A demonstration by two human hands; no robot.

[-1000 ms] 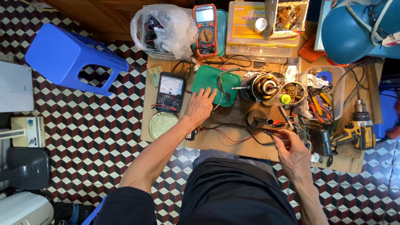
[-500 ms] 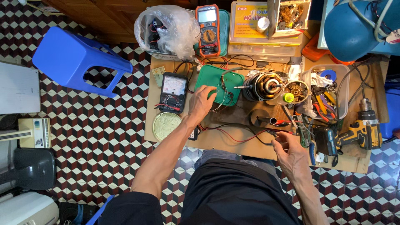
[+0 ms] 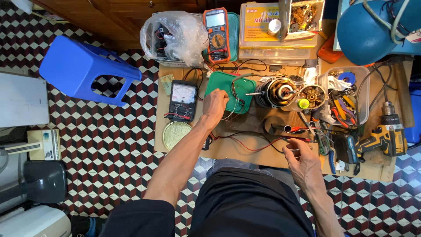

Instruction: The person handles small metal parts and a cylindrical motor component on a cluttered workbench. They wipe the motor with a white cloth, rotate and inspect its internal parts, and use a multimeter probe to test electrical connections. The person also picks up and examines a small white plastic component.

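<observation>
Head camera, straight down over a low wooden desk

The single view looked from the person's head almost vertically downward, far edge of the desk [image 3: 280, 153] at the top of the frame and the person's lap at the bottom. It sat far enough above to take in the whole desk, the checkered floor [image 3: 109, 145] on the left with a blue stool [image 3: 83, 70], and both forearms reaching forward from below.

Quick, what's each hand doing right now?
Left hand: fingers curled at the green tray, grip unclear.
Right hand: pinching the red probe.
</observation>
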